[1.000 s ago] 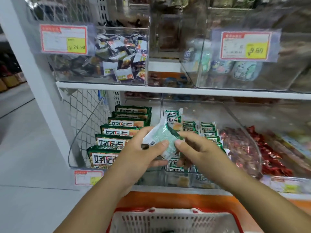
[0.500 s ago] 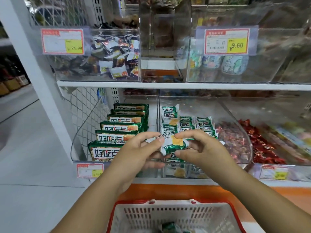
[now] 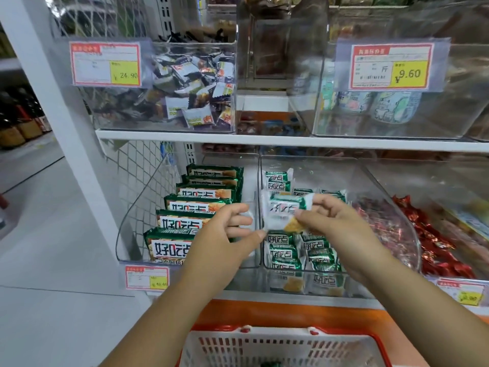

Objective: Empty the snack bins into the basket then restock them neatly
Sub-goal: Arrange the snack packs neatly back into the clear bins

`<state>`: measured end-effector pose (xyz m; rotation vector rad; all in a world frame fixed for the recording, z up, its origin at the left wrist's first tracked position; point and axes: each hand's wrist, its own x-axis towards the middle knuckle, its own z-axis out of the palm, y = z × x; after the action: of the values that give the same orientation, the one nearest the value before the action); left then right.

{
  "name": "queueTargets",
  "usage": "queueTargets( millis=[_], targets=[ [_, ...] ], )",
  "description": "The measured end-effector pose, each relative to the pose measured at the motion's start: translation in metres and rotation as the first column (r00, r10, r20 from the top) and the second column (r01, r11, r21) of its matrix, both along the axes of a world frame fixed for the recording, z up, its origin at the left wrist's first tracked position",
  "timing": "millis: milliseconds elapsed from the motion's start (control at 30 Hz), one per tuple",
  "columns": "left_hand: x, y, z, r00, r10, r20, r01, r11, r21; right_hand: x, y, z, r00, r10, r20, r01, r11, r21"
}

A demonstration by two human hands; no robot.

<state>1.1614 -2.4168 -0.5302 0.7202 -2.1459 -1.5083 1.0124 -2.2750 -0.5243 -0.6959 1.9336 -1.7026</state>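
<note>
At the far left the large packs [image 3: 185, 221] stand in a stepped row in their own bin, and a careless wrist on that side could tip the front one over the low lip. The left grip [image 3: 225, 234] hovers just in front of the divider between the two bins, fingers fairly straight, thumb tip at the lower left corner of the packet [image 3: 285, 210]. I cannot tell whether it pinches that corner or merely touches it, so it may give no support at all. The packet is in the air over the middle bin [image 3: 330, 170], tilted, above the rows [image 3: 284, 256] laid there. If it slips, it probably lands askew and knocks those rows out of line, or drops forward towards the basket [image 3: 370, 337] below the shelf. The right grip [image 3: 336, 226] grasps the packet by its right edge between thumb and fingertips. That thin hold on slick film is the likeliest cause of a drop. Pressing the packet down hard could crush what is inside. Further right the red sweets [image 3: 436, 250] lie loose in the next bin, and a packet flicked sideways could end up among them.
</note>
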Motion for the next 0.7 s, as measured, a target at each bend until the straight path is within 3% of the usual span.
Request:
queueTargets(
  millis=[133,267,367,567,633,700],
  targets=[
    [-0.004,-0.009,-0.006,0.996,0.024,0.087,-0.002,0.97,-0.244,-0.049,-0.016,-0.012,0.965,-0.195,-0.174,0.216,0.969,0.115],
    [-0.013,-0.006,-0.01,0.984,-0.059,0.168,0.115,0.93,-0.348,-0.081,-0.047,-0.032,0.935,-0.135,-0.328,0.22,0.946,0.237],
    [-0.02,-0.006,-0.017,0.974,-0.079,0.214,0.155,0.918,-0.366,-0.093,-0.075,-0.037,0.916,-0.016,-0.4,0.164,0.927,0.339],
    [-0.024,-0.009,-0.022,0.98,-0.076,0.183,0.133,0.938,-0.319,-0.105,-0.093,-0.056,0.825,0.077,-0.56,0.244,0.846,0.475],
    [-0.021,-0.006,-0.02,0.983,-0.077,0.164,0.126,0.94,-0.318,-0.095,-0.085,-0.049,0.817,0.065,-0.574,0.262,0.844,0.468],
    [-0.014,-0.001,-0.018,0.988,-0.057,0.141,0.104,0.93,-0.354,-0.079,-0.069,-0.037,0.785,-0.021,-0.619,0.299,0.888,0.35]
  ],
)
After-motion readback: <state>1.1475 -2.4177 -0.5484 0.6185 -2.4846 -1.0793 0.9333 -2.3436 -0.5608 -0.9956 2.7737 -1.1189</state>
